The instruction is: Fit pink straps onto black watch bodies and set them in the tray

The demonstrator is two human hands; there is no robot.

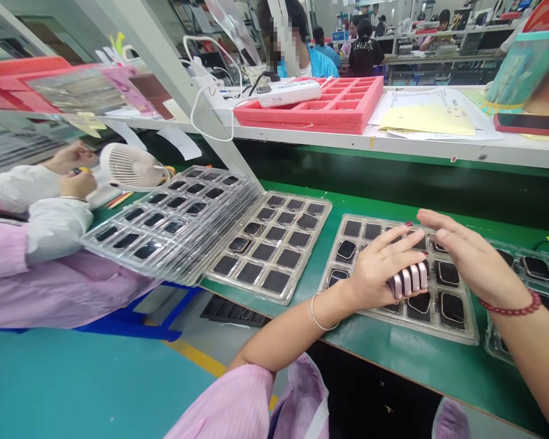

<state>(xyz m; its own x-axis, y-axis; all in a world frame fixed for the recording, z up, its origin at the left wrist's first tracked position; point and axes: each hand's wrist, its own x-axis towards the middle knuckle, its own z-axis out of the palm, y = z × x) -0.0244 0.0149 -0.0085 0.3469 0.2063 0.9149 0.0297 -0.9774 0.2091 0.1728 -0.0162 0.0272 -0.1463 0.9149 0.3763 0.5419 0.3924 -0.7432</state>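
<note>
My left hand [376, 268] is closed round a row of several smartwatch cases [410, 280], pressed side by side with their light pinkish edges showing. It is above a clear plastic tray [361, 320] whose square pockets hold more dark-screened watch cases, such as one watch case [452, 308] at the right. My right hand [480, 265] hovers over the same tray's right side, fingers stretched out and nothing visible in them. The fingertips of both hands come close together; whether they touch, I cannot tell.
Left of centre lies another tray [281, 299] with dark squares and a few watch cases, beside a tall stack of trays [174, 268]. A further tray [496, 347] is at the right. Above runs a shelf with a red foam tray [302, 119]. A co-worker's arms [55, 213] are left, near a white fan [130, 166].
</note>
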